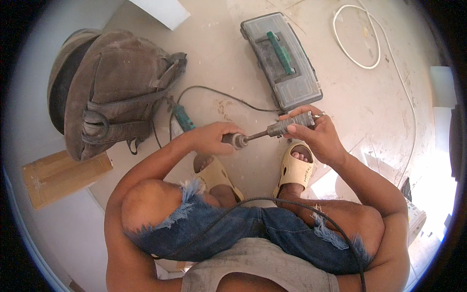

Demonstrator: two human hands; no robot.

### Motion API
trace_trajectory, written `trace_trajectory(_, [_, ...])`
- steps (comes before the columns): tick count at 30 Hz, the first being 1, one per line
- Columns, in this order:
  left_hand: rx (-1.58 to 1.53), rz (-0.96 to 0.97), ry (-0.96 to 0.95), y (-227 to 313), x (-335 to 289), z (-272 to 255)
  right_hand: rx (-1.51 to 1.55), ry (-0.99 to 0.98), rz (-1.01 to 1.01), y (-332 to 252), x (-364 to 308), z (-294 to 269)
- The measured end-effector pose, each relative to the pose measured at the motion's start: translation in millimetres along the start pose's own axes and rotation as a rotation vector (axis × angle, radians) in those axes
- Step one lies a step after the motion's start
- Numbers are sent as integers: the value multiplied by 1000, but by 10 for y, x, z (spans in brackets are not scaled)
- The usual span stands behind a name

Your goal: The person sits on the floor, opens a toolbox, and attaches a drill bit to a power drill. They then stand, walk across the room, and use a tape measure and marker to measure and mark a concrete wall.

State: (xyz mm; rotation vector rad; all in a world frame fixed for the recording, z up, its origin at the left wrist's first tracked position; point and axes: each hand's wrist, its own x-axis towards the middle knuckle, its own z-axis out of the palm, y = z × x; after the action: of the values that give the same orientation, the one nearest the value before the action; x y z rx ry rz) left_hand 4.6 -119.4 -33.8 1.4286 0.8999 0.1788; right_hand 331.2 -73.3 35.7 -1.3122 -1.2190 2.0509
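My left hand (213,138) is closed around the dark, round chuck (237,140) of what looks like a drill, most of it hidden. From the chuck a thin metal shank (258,136) runs to a grey, cylindrical core bit (290,124) with a small shiny tip at its far end. My right hand (321,134) grips that core bit, thumb on the near side and fingers around the far side. A teal tool body (184,118) shows just beyond my left wrist; whether it joins the chuck is hidden.
A brown backpack (116,87) stands at the left, with a cardboard piece (68,177) below it. A toolbox (296,82) with a clear lid and green handle lies ahead. A white cable (377,48) curls at right. A black cord (311,214) crosses my lap above my sandals (294,170).
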Motion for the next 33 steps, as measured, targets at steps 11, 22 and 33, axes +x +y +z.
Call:
trace_trajectory(11, [199,-30,-143,-68,-45,4,-174,-168,-184,204,-117,75])
trace_trajectory(22, [205,-147,428,177,-67,25,-409,-152,-242,-509,261,71])
trace_trajectory(33, [61,-137,758,185,88,-105,-752,-211,-505,-1336,960,455])
